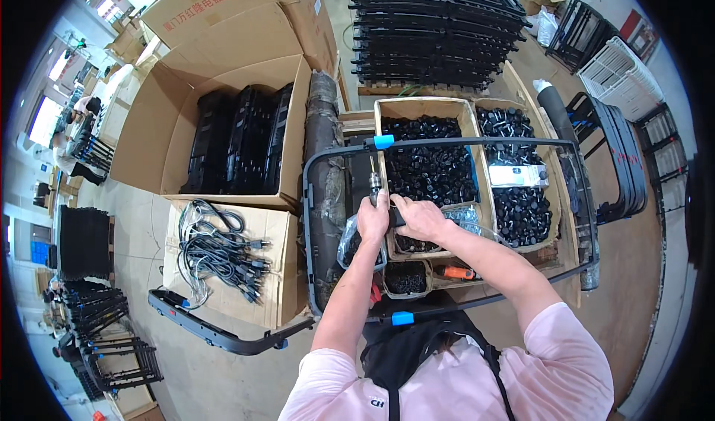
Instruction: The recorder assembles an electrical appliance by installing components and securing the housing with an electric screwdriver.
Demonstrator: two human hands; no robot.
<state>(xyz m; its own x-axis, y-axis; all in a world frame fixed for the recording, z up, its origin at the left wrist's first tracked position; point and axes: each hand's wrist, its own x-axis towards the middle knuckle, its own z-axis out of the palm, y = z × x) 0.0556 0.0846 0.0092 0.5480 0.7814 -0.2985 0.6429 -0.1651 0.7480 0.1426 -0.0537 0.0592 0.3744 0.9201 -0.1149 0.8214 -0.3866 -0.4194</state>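
My left hand (pixel 372 218) is closed around the front of a power drill (pixel 375 182), just behind its chuck. The bit points away from me. My right hand (pixel 418 217) grips the drill's dark body from the right, and its fingers partly hide it. Both hands are inside the outline of a large black rectangular frame (pixel 477 142), which has blue pieces on its far and near bars. Beyond my right hand, a carton (pixel 378 115) contains many black round-headed parts. By my left wrist is a plastic-lined container (pixel 347 249).
Left stands an open cardboard box (pixel 141 149) with black panels, and a carton carrying coiled power cords (pixel 216 249). A curved black bar (pixel 223 340) juts out lower left. An orange-handled tool (pixel 456 272) lies near the front. Black frames (pixel 439 33) are stacked behind.
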